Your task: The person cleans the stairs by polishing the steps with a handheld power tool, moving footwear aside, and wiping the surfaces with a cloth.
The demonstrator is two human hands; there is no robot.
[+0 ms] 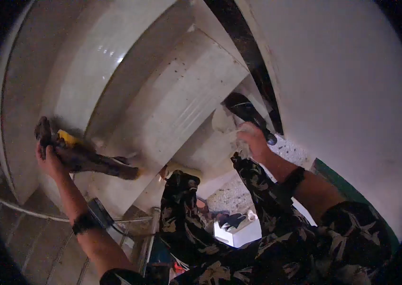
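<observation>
- The dark, crumpled, long cloth (92, 160) is in the left hand (51, 162), its long axis slanting from those fingers toward the right knee side, over the pale smooth step (177, 95).
- Left fingers: closed on its bunched end, a yellow piece (70, 138) just beside them.
- Right hand (254, 138): farther from it, beside a long black object (247, 109); I can't tell its fingers' opening.

The head camera looks forward and steeply down, the legs (179, 221) close at six o'clock, steps (189, 92) toward eleven.
</observation>
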